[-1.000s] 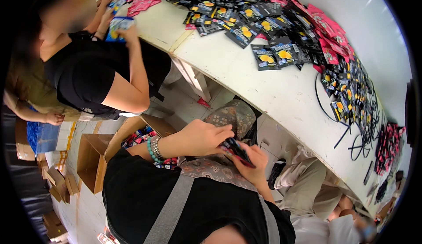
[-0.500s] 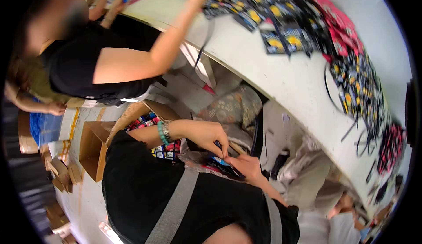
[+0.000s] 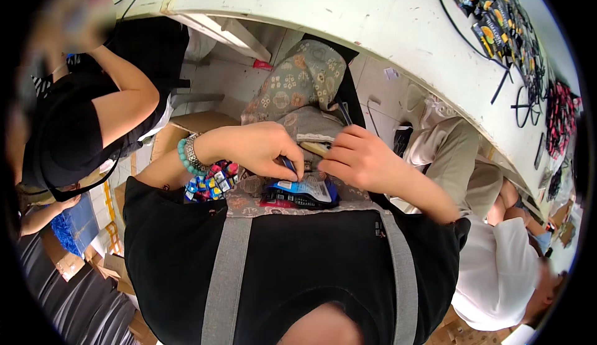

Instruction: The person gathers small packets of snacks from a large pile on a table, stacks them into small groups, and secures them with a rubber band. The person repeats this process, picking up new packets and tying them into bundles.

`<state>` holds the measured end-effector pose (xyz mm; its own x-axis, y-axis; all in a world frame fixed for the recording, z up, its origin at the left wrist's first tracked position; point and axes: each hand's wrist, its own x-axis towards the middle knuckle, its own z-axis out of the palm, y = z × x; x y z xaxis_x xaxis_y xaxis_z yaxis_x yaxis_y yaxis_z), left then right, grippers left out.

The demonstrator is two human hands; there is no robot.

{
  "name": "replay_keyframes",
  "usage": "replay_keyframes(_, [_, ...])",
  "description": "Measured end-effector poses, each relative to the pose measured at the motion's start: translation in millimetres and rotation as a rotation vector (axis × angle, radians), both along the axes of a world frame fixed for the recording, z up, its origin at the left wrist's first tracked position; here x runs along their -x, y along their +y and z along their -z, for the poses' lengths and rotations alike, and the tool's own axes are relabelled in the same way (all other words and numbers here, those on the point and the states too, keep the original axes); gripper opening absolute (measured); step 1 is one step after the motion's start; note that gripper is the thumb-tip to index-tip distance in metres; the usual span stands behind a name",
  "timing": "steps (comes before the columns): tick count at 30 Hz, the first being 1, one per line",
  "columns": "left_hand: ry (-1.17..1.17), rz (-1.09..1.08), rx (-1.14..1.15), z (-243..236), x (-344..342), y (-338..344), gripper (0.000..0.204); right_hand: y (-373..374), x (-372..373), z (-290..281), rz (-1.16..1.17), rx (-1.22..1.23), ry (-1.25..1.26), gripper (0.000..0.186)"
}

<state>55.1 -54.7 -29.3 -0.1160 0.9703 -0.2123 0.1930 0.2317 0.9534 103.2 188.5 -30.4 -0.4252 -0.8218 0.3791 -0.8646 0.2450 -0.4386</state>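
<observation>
My left hand (image 3: 268, 150), below a turquoise bead bracelet (image 3: 183, 153), is closed in a pinch on a narrow dark strip (image 3: 286, 164). To its right, my right hand (image 3: 359, 160) has its fingers curled together. Another dark strip (image 3: 344, 112) sticks up from behind those fingers. Just below both hands, a few small flat packets (image 3: 301, 193), blue, black and red, lie on the patterned apron (image 3: 247, 203) over my lap. Part of a tan, stick-like thing (image 3: 312, 148) shows between the hands.
A white table (image 3: 348, 9) curves across the far side, with bunches of black packets (image 3: 497, 25) and pink-black ones (image 3: 561, 121) at right. Beside my left arm a cardboard box (image 3: 202, 121) holds colourful packets (image 3: 214, 180). People sit on both sides.
My hands, together before, are now apart, and the packets lie below them on my lap. The view has swung. The left co-worker's arm has come back from the table.
</observation>
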Motion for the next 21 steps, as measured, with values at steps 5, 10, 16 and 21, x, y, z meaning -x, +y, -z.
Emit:
replay_keyframes(5, [-0.092, -0.291, -0.021, 8, -23, -11, 0.014, -30, 7, 17, -0.131, 0.139, 0.024, 0.017])
replay_keyframes(10, [-0.111, -0.490, -0.003, 9, -38, -12, 0.019, -36, -1, 16, -0.113, 0.232, 0.103, 0.022])
replay_keyframes(16, [-0.053, -0.647, 0.136, -4, -44, -3, 0.060, -32, -3, 18, -0.045, 0.282, 0.208, 0.029])
replay_keyframes(21, [0.401, -0.716, 0.126, -9, -53, -9, 0.049, -30, -8, 23, 0.022, 0.340, 0.269, 0.032])
